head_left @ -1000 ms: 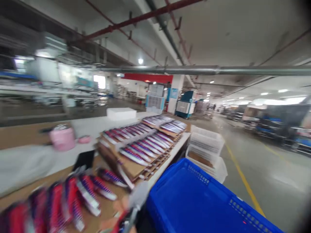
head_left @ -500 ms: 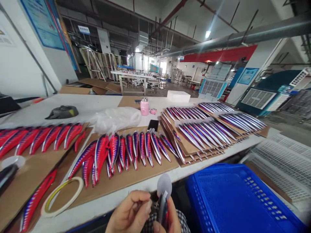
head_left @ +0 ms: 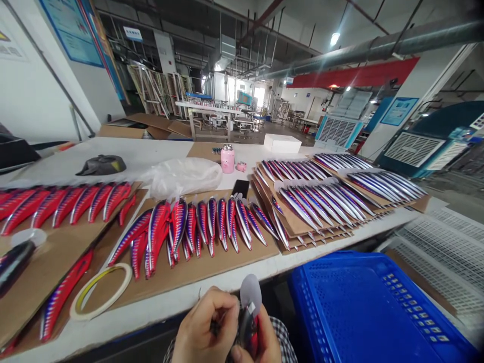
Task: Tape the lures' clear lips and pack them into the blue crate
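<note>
A red-and-dark fishing lure [head_left: 249, 322] with a clear lip sits pinched between both hands, left hand [head_left: 206, 327] curled on it, right hand [head_left: 264, 338] under it, just below the counter [head_left: 227, 282] edge; a blue crate [head_left: 363, 307] stands right of the lure.

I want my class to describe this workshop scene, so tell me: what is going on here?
A person at a white table holds a red fishing lure upright in both hands, the left hand pinching near its clear front lip and the right hand gripping the body. Rows of painted lures lie on cardboard sheets, with a roll of tape to the left and a blue crate to the right.
</note>
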### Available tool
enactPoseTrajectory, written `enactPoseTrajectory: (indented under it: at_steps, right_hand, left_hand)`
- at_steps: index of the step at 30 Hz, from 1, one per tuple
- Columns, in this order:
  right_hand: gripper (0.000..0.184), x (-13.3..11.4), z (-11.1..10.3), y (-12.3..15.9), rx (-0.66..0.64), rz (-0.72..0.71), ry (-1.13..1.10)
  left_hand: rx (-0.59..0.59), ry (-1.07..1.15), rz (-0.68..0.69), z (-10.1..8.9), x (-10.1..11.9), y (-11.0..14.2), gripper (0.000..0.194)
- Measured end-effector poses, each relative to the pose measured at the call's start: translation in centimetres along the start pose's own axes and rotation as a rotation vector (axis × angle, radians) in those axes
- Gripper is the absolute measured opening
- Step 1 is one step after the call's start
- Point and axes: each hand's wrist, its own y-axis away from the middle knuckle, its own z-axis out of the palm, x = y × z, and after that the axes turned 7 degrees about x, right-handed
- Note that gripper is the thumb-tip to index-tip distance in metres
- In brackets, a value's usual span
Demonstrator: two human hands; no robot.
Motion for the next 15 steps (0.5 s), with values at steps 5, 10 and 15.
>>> enactPoseTrajectory:
  at_steps: [5,10,15]
  right_hand:
    - [0.064,-0.02,-0.83,-0.12,-0.061,-0.036,0.138]
    - [0.061,0.30,-0.81,0.14,-0.027,-0.039,0.091]
    - [0.055,0.38,-0.82,0.34,-0.007,-0.048,0.234]
  left_hand:
    - [-0.070,-0.027,-0.027,-0.34,-0.75,0.21,0.008]
    - [-0.051,-0.014,-0.003,-0.36,-0.78,0.24,0.009]
    - [-0.047,-0.008,0.055,-0.35,-0.17,0.47,0.010]
